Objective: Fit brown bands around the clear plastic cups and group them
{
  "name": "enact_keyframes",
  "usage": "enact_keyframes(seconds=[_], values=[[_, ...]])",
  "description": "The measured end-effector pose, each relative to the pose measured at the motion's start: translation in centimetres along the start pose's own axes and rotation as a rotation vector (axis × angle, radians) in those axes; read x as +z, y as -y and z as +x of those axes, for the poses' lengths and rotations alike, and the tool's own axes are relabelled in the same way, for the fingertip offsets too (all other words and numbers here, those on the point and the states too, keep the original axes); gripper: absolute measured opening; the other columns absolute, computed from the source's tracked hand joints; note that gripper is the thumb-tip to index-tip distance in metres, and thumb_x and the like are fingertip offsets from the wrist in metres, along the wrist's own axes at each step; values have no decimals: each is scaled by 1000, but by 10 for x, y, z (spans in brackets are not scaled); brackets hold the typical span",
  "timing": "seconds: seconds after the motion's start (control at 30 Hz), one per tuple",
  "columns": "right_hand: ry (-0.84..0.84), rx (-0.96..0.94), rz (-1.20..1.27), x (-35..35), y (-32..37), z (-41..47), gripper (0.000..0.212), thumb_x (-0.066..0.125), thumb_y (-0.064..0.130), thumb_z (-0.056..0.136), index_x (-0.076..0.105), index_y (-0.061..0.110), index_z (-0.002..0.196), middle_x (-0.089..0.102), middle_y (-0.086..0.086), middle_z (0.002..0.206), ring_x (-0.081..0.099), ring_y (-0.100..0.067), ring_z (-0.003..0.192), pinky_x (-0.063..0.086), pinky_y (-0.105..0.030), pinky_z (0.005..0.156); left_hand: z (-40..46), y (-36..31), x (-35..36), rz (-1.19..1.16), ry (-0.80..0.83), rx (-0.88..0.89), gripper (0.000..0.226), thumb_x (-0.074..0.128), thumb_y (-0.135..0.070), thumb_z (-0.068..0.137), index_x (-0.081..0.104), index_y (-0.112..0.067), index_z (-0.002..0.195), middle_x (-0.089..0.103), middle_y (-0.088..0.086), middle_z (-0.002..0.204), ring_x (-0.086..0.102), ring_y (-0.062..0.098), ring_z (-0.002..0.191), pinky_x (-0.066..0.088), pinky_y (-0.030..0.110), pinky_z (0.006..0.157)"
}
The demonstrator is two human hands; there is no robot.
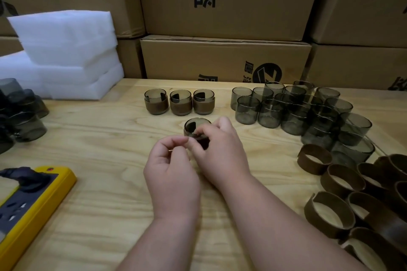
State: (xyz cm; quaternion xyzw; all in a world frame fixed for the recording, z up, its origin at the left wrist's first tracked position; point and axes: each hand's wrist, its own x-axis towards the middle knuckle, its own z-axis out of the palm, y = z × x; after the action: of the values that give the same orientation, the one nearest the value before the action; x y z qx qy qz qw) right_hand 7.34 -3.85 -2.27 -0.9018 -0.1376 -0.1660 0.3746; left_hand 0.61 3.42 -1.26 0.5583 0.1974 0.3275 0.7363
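Observation:
A smoky clear cup stands at the middle of the wooden table, with both hands around it. My right hand grips its near side, where a dark brown band shows between the fingers. My left hand pinches at the cup's left edge with thumb and forefinger. Behind it three banded cups stand in a row. Several bare cups are stacked at the right. Loose brown bands lie in a pile at the near right.
A yellow power strip with a black plug lies at the near left. More smoky cups sit at the left edge. White foam sheets are stacked at the back left, and cardboard boxes wall the far side.

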Motion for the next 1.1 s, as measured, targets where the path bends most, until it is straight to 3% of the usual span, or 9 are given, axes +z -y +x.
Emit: enact_keyframes(seconds=[0.1, 0.23, 0.47, 0.57, 0.63, 0.73, 0.83, 0.97, 1.1], values=[[39, -8, 54, 7, 3, 8, 38, 67, 42, 92, 64, 34, 129, 55, 10, 113, 57, -14, 109, 52, -35, 91, 0, 0, 0, -10, -3, 20, 43, 50, 7, 90, 70, -25, 71, 65, -12, 65, 54, 8, 61, 44, 31, 63], [25, -67, 182, 7, 3, 7, 46, 64, 27, 93, 61, 32, 138, 62, 12, 132, 56, -6, 121, 45, -24, 103, 1, 1, 1, -16, -9, 45, 38, 50, 9, 89, 68, -21, 73, 62, -12, 59, 50, 6, 54, 42, 19, 51], [166, 30, 27, 7, 12, 17, 64, 59, 18, 88, 43, 31, 149, 53, 7, 148, 47, -17, 136, 43, -40, 111, -2, 1, 1, -10, 35, 75, 50, 50, 10, 87, 71, -31, 67, 60, -12, 57, 50, 6, 54, 42, 15, 51], [297, -18, -4, 9, 19, 22, 79, 57, 11, 83, 35, 36, 155, 40, 8, 160, 42, -19, 142, 38, -40, 114, -4, -2, 1, -41, 44, 77, 34, 51, -4, 80, 70, -29, 67, 60, -12, 58, 50, 6, 53, 42, 16, 51], [316, -71, -88, 11, 20, 25, 74, 55, 11, 84, 40, 34, 153, 39, 9, 159, 39, -19, 142, 36, -38, 112, -4, -2, 1, -38, 42, 76, 33, 52, -4, 80, 69, -28, 67, 58, -11, 58, 47, 7, 53, 41, 18, 50], [313, -198, -114, 13, 23, 26, 48, 54, 13, 87, 58, 30, 132, 52, 5, 131, 45, -19, 125, 41, -35, 95, -4, -1, 2, -14, 41, 76, 44, 52, 6, 86, 70, -29, 68, 57, -13, 57, 47, 7, 55, 41, 18, 51], [463, -330, -137, 14, 27, 29, 45, 50, 15, 92, 59, 29, 134, 57, 7, 135, 44, -18, 128, 38, -36, 102, -5, -2, 1, 2, 31, 88, 35, 51, -5, 80, 70, -32, 68, 56, -15, 55, 48, 6, 55, 41, 20, 54], [577, -388, -201, 19, 31, 37, 59, 45, 13, 97, 42, 32, 153, 28, 10, 167, 30, -17, 147, 24, -40, 119, -4, -2, 0, 5, 29, 75, 27, 50, -14, 72, 70, -31, 68, 57, -15, 56, 50, 9, 58, 40, 30, 61], [573, -323, -174, 16, 31, 34, 60, 43, 16, 97, 40, 35, 153, 14, 11, 171, 24, -17, 151, 21, -41, 122, -3, -1, -1, 26, 30, 80, 26, 50, -14, 73, 70, -30, 68, 57, -14, 57, 50, 12, 59, 41, 33, 62]])
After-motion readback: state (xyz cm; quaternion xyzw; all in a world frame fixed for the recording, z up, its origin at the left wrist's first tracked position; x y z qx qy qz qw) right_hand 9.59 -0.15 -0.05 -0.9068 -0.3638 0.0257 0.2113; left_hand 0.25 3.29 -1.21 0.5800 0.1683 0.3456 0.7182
